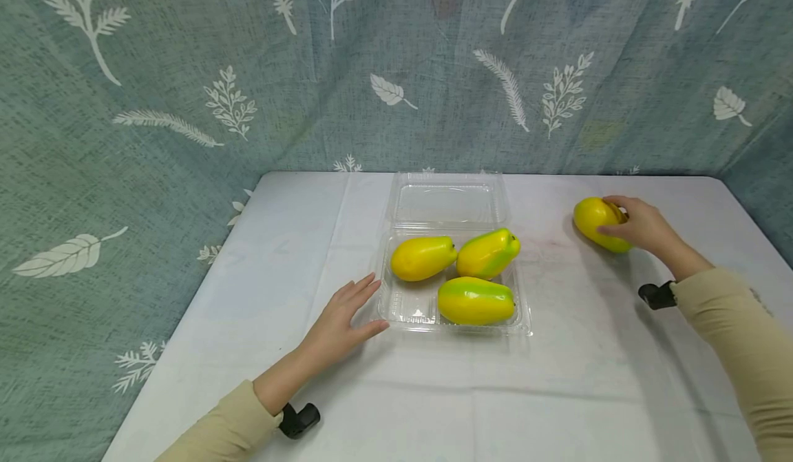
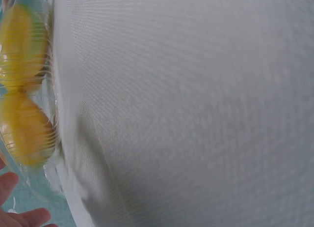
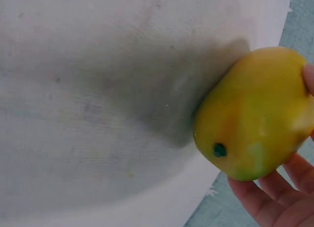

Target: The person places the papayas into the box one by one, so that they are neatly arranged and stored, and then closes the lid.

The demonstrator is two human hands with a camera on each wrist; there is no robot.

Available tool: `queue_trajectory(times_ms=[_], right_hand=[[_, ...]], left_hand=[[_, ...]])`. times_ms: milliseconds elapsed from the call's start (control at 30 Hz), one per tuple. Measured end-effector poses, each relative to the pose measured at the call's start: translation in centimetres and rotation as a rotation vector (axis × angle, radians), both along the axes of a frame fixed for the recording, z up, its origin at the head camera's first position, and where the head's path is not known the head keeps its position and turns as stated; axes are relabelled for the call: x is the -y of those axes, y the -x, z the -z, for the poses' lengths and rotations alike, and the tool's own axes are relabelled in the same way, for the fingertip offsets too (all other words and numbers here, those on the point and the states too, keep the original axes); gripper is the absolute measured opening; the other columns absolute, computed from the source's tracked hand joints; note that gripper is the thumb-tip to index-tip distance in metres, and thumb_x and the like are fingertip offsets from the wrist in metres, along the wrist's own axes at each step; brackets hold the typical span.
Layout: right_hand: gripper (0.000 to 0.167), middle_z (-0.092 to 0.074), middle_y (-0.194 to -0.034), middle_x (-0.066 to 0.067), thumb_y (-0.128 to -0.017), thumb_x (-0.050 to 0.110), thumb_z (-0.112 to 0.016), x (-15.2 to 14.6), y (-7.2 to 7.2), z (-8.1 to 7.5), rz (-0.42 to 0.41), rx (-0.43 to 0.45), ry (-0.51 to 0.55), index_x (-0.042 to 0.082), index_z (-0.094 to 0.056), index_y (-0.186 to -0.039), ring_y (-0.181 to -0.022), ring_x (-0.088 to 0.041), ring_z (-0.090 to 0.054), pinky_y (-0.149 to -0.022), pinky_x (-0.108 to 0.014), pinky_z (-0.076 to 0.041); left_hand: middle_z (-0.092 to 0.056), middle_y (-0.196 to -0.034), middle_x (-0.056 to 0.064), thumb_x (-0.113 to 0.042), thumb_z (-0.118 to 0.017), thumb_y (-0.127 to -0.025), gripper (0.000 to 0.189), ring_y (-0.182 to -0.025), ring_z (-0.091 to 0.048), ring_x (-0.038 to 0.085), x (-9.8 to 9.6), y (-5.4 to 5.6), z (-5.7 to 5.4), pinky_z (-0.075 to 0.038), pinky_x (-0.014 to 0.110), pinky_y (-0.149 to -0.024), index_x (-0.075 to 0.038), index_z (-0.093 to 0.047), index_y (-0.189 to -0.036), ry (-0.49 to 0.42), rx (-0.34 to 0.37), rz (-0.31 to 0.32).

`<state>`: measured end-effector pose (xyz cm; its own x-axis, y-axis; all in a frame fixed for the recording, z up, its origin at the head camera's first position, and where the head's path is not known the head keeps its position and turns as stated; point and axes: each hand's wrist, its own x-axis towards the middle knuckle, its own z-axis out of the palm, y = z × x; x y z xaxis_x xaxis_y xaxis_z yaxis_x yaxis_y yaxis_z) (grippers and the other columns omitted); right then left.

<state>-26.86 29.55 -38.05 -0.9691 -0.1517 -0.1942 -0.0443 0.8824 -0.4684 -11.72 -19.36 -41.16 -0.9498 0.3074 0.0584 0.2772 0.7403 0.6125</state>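
On the right side of the table, my right hand (image 1: 641, 228) grips a yellow-green papaya (image 1: 597, 222), fingers and thumb spread around it. The right wrist view shows that papaya (image 3: 255, 114) close up, with a dark stem spot and the fingers (image 3: 260, 200) curled along its side. My left hand (image 1: 341, 321) has relaxed, spread fingers, its fingertips right at the left edge of a clear plastic clamshell box (image 1: 409, 307). In the box lie three more papayas: one at back left (image 1: 421, 258), one at back right (image 1: 488, 253), one in front (image 1: 476, 301).
The box's clear lid (image 1: 449, 204) lies folded back behind it. A white cloth (image 1: 495, 393) covers the table. Green-blue leaf-patterned curtains (image 1: 434, 69) hang behind and along the sides. Each wrist wears a black camera mount (image 1: 300, 421).
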Motion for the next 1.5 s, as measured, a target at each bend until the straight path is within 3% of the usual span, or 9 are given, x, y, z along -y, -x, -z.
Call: queue_trajectory(times_ms=[367, 800, 1200, 1500], right_hand=[[0.086, -0.017, -0.141, -0.036, -0.085, 0.031, -0.063, -0.5, 0.0, 0.7, 0.042, 0.084, 0.053, -0.005, -0.011, -0.143, -0.123, -0.054, -0.022, -0.097, -0.066, -0.025], [0.088, -0.019, -0.141, -0.036, -0.084, 0.032, -0.065, -0.7, -0.1, 1.0, 0.026, 0.058, 0.052, -0.005, -0.012, -0.143, -0.123, -0.054, -0.022, -0.096, -0.067, -0.024], [0.084, -0.023, -0.138, -0.036, -0.084, 0.030, -0.065, -0.5, -0.5, 0.1, 0.004, 0.016, 0.067, -0.004, -0.016, -0.143, -0.116, -0.052, -0.031, -0.090, -0.065, -0.032], [0.085, -0.028, -0.135, -0.035, -0.084, 0.037, -0.064, 0.1, -1.7, -2.2, -0.034, -0.021, 0.074, -0.001, -0.016, -0.144, -0.105, -0.048, -0.041, -0.079, -0.058, -0.042]], left_hand=[[-0.030, -0.148, -0.001, -0.039, -0.066, -0.082, 0.068, -0.134, -0.023, 0.040, 0.0, -0.1, -0.1, -0.026, 0.059, -0.103, -0.014, -0.040, -0.139, -0.001, 0.010, -0.004], [-0.030, -0.148, 0.000, -0.038, -0.066, -0.082, 0.068, -0.134, -0.023, 0.040, -0.1, 0.0, -0.1, -0.025, 0.058, -0.104, -0.014, -0.040, -0.139, 0.001, 0.008, -0.001], [-0.030, -0.148, -0.001, -0.039, -0.066, -0.082, 0.068, -0.134, -0.023, 0.040, 0.0, 0.0, 0.0, -0.025, 0.059, -0.104, -0.014, -0.040, -0.140, -0.001, 0.015, 0.002], [-0.030, -0.148, 0.000, -0.040, -0.066, -0.082, 0.068, -0.134, -0.024, 0.041, 0.0, 0.0, 0.0, -0.025, 0.058, -0.104, -0.013, -0.040, -0.139, 0.004, 0.002, 0.006]])
